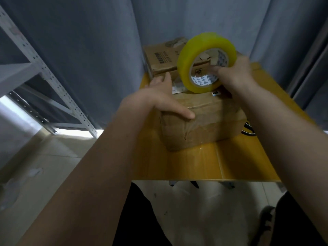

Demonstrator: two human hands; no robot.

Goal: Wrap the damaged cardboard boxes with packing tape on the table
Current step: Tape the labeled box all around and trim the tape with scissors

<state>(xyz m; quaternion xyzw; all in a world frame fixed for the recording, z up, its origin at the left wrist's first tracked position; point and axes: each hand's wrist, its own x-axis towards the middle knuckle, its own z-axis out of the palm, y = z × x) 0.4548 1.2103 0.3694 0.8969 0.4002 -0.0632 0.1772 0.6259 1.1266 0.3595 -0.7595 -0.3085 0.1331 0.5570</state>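
On the yellow table (195, 166) we steady the near cardboard box (204, 125) with our flat, spread left hand (159, 100); our right hand (234, 71) grips the tape roll (205, 61) through its core, probably the firmest hold; the box looks light, crumpled, soft-walled

left hand (160, 102): fingers straight, spread, palm down, pressing | right hand (232, 73): ahead and right of left, raised, fingers curled, gripping | both forearms extended forward
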